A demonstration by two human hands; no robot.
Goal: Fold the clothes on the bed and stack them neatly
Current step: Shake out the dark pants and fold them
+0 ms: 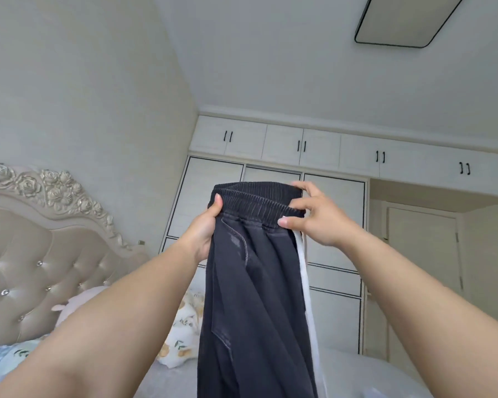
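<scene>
**What stays out of sight**

The dark trousers [253,297] run off the bottom edge, so their legs and hems can't be seen. The left hand's [203,225] fingers sit hidden behind the waistband; only the thumb shows. The hanging cloth and both forearms cover much of the bed [357,372]. The floral pillow [181,326] is half hidden behind the trousers. The ceiling light [408,21] is cut by the top edge.

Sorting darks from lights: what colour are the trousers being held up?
Dark charcoal trousers with a white side stripe, head view.
</scene>
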